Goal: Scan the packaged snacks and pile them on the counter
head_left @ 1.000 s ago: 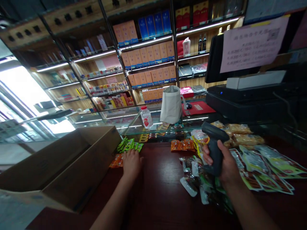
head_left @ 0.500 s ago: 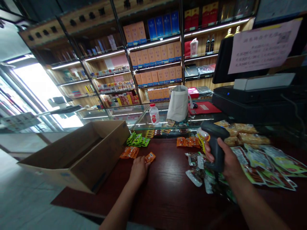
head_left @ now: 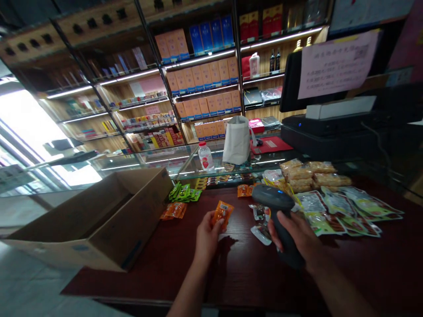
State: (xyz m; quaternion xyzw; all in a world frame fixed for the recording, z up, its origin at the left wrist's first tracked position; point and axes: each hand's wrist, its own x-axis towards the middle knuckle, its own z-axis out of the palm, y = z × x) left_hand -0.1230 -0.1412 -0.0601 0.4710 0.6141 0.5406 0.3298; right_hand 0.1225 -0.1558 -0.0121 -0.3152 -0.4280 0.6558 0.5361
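Observation:
Between the thumb and fingers of my left hand [head_left: 209, 234] is a small orange snack packet [head_left: 223, 213], raised off the counter with its printed barcode facing up. My right hand [head_left: 299, 235] is wrapped around the handle of a dark grey barcode scanner [head_left: 274, 203], whose head points left toward the packet. A small blue light glows on top of the scanner. Beneath and behind it lie clear-wrapped snack packs [head_left: 261, 234], partly hidden. Other orange packets [head_left: 175, 210] and green packets [head_left: 185, 192] lie left of my left hand. More orange packets [head_left: 243, 190] sit beyond the scanner.
An open cardboard box [head_left: 109, 235] stands on the counter's left. Flat green-and-white snack bags [head_left: 343, 207] and bagged tan snacks [head_left: 300, 174] lie at right, before a monitor [head_left: 291, 83]. Behind are a white paper bag [head_left: 236, 143] and a red-capped bottle [head_left: 205, 157] on glass.
My left hand has lifted the orange packet off the counter and moved right with it. The scanner in my right hand has moved left and lower, nearer the packet. The view has shifted right.

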